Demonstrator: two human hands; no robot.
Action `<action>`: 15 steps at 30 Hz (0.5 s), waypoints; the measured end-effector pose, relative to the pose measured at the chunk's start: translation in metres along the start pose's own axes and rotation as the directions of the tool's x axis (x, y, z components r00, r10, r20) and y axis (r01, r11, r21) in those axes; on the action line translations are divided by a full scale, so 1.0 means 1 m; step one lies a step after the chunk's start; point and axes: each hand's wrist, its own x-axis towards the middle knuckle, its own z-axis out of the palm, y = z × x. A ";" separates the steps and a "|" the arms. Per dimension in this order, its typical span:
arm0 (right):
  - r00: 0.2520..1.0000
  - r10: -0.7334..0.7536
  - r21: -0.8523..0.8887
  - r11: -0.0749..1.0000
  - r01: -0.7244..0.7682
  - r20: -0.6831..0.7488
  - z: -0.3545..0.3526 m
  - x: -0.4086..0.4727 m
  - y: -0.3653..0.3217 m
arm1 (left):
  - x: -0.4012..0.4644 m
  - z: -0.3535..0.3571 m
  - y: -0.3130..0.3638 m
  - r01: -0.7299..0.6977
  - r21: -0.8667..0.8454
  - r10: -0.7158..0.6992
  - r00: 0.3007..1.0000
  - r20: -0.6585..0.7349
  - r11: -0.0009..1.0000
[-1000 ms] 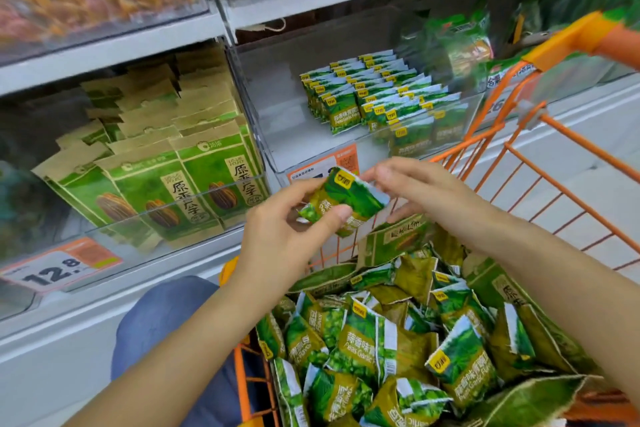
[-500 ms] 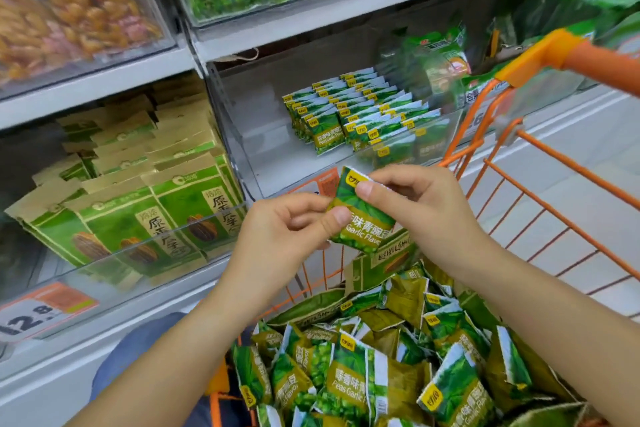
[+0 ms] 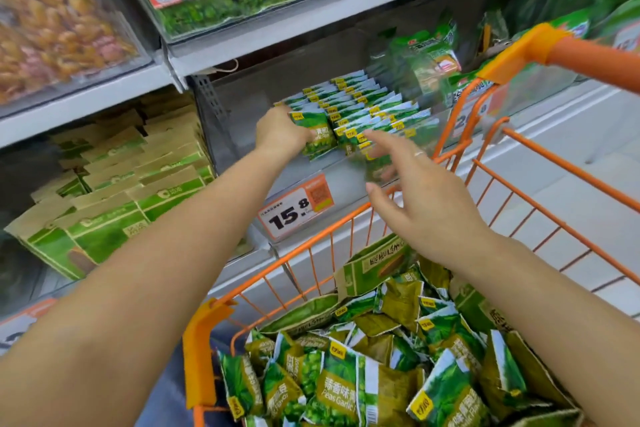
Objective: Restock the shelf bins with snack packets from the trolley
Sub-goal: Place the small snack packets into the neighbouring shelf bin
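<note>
Since half a second ago both hands have left the space above the trolley: the left hand (image 3: 280,133) has carried the green packet (image 3: 317,135) into the clear bin (image 3: 242,114) on the middle shelf, and the right hand (image 3: 420,196) has let go of it.

Nearest to the camera, the orange wire trolley (image 3: 207,350) holds a loose heap of snack packets (image 3: 349,385), glossy green and olive foil with crinkled edges; the bottom edge of the view cuts the heap off. A flat paper-brown and green pouch (image 3: 375,265) leans at the far end of the trolley.

Above the far rim of the trolley, the right hand hangs with its fingers spread and straight, holding nothing. Part of its fingers is seen through the transparent front wall of the bin and looks blurred.

Farther, the left hand grips the packet at the front left of the rows of same packets (image 3: 360,104) standing inside the bin. Its fingers are hidden behind the packet, so I cannot tell if the packet touches the bin floor. A price label (image 3: 296,208) sits at the front edge of the shelf. In the bin at the left, paper-brown pouches (image 3: 114,191) stand in rows.
</note>
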 end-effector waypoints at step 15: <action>0.985 -0.171 0.004 0.985 0.171 -0.030 -0.004 0.004 0.003 | 0.027 0.036 -0.009 -0.127 0.441 0.093 0.991 0.098 0.888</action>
